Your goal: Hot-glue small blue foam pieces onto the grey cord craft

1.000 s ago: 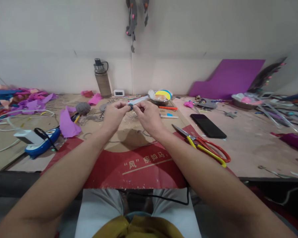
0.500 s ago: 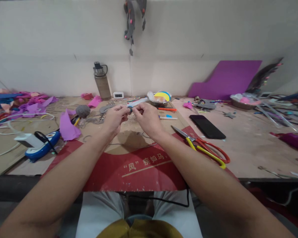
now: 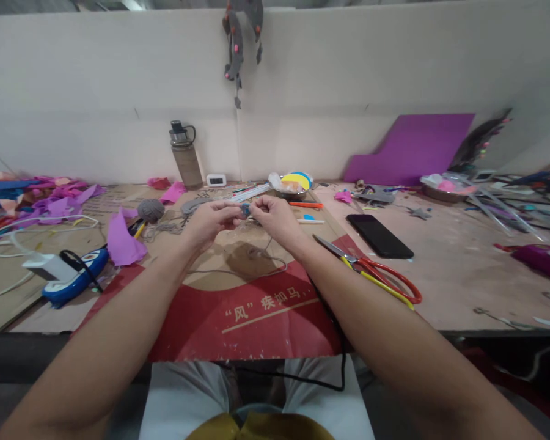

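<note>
Between my two hands, over the brown cardboard, is a small grey-blue piece (image 3: 245, 209), mostly covered by fingertips. My left hand (image 3: 214, 221) pinches it from the left, thumb and forefinger closed. From the right, the fingertips of my right hand (image 3: 274, 215) close on the same piece. Its exact kind is too small to make out. A thin grey yarn (image 3: 282, 261) loops over the cardboard below my hands. Left of my left hand lies a grey yarn ball (image 3: 151, 210).
Scissors (image 3: 366, 269) with red and yellow handles lie right of my right forearm, beside a black phone (image 3: 379, 236). Purple felt (image 3: 124, 238) and a blue power strip (image 3: 76, 278) are at left. A bottle (image 3: 186, 156) and a bowl (image 3: 297, 194) stand behind.
The view has tilted up slightly. Both hands still pinch the small piece, which has turned a little; the yarn loop below now shows more clearly.
</note>
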The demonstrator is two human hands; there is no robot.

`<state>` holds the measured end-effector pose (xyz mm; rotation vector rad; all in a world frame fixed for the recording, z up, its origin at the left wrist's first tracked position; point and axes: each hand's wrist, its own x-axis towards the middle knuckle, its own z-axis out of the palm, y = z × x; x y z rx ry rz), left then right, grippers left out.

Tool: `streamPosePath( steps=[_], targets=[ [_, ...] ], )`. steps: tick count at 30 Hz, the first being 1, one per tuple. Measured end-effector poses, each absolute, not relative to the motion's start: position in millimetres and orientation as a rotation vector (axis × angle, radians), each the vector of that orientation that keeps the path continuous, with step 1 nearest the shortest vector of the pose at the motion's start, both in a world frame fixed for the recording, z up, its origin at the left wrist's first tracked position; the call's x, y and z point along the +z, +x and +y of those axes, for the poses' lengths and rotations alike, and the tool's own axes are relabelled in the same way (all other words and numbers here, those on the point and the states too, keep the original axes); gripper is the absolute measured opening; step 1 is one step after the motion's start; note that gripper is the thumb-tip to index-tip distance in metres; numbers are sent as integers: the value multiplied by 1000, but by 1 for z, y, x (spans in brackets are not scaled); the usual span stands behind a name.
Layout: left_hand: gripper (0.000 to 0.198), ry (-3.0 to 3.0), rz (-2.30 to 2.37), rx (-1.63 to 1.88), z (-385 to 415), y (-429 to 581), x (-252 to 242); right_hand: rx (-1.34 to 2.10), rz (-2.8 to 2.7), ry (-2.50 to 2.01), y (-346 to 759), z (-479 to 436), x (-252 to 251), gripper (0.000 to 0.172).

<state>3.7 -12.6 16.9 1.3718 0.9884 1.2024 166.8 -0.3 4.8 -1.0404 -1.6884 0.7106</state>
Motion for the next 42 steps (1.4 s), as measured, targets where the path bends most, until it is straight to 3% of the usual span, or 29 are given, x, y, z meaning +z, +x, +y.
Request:
streamPosePath(
  steps=[13,22,29,37,42],
  targets=[
    [19,2090,1346,1077,-7,-4,13,241,-1989,-1184,166,-12,6,10],
    [13,1843,1401,1227,-7,0,12,455,-1814,-1040,168,-12,1,19],
    [10,1800,1343,1287,-6,1,9,550,-1755,-1061,166,-15,4,14],
    [8,1767,1251,1239,-9,3,11,565,-1761,-1049,165,-11,2,14],
    [19,1641,1087,1050,-6,-4,14,680,-1752,-1050,170,-1,-2,12]
  ],
)
